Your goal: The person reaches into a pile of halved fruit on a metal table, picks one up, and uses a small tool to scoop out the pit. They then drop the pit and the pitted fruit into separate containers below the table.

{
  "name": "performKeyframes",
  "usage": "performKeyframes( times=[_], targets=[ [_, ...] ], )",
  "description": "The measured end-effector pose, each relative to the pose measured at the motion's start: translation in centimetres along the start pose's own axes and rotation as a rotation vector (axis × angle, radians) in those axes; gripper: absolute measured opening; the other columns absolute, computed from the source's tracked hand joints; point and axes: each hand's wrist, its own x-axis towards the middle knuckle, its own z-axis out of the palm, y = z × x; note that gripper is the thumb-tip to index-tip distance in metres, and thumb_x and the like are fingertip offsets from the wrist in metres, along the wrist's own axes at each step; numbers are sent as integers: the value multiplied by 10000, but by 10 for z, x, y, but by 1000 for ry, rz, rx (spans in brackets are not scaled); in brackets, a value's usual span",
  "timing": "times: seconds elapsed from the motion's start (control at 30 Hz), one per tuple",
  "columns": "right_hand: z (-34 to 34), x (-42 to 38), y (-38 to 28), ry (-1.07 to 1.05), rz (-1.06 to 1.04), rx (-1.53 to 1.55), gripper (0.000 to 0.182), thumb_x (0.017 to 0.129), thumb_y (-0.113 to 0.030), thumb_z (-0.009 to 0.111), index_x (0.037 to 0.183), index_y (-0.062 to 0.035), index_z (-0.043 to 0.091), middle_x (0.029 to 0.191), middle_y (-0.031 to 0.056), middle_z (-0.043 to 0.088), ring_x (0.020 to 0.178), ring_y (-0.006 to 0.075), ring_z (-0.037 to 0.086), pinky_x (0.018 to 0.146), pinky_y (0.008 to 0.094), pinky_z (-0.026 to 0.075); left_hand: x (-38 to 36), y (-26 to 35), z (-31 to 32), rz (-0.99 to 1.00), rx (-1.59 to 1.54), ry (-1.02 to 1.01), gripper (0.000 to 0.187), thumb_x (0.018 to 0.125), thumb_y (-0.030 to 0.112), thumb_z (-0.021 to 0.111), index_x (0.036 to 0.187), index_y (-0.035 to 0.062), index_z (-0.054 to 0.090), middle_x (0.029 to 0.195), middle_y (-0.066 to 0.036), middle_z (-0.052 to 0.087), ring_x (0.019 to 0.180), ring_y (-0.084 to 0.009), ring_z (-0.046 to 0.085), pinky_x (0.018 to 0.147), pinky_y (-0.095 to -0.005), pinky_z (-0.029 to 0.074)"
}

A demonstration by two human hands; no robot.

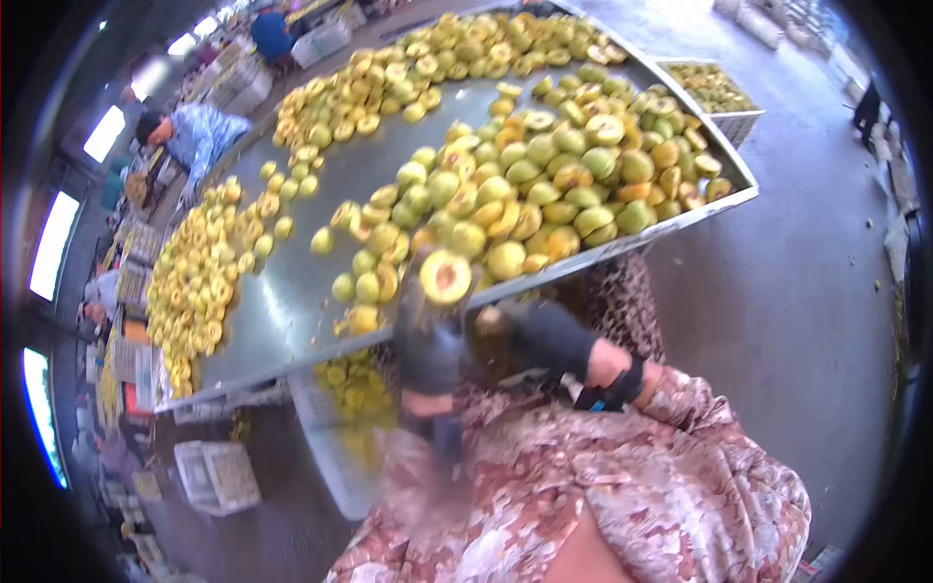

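Observation:
A peach half (445, 277), cut face up with a brown hollow in its middle, is at the fingers of my left hand (428, 325). That hand wears a dark glove, smeared by motion, over the near edge of the metal table (282, 306). My right hand (535, 335), also in a dark glove, is close beside it at the table's edge, its fingers blurred and partly hidden. Just beyond both hands lies a large heap of yellow-green peaches (544, 185), many of them halved.
More peach halves (199, 282) line the table's left and far sides. A person in a blue top (199, 136) leans at the left side. Under the near edge stands a pale crate (326, 437) by yellow fruit; a white crate (219, 476) is on the floor. Another fruit-filled crate (734, 126) stands right.

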Motion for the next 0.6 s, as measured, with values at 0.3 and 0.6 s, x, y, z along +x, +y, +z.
performKeyframes(
  times=[0.3, 0.6],
  targets=[
    [3, 17, -29, 37, 334, 392, 208, 938, -171, 634, 1030, 12, 604, 833, 220, 646, 738, 348, 644, 676, 420, 499, -5, -12, -12, -14, -258, 19, 498, 1107, 316, 348, 1457, -26, 438, 1358, -170, 572, 1243, -282, 573, 1119, -414, 430],
    [19, 27, -19, 124, 291, 321, 223, 922, -188, 670, 999, 3, 585, 814, 231, 631, 731, 364, 632, 662, 441, 483, 0, -16, -19, 18, -188, 4, 475, 1099, 302, 359, 1429, -27, 450, 1332, -188, 585, 1234, -300, 578, 1110, -419, 439]
  ],
)
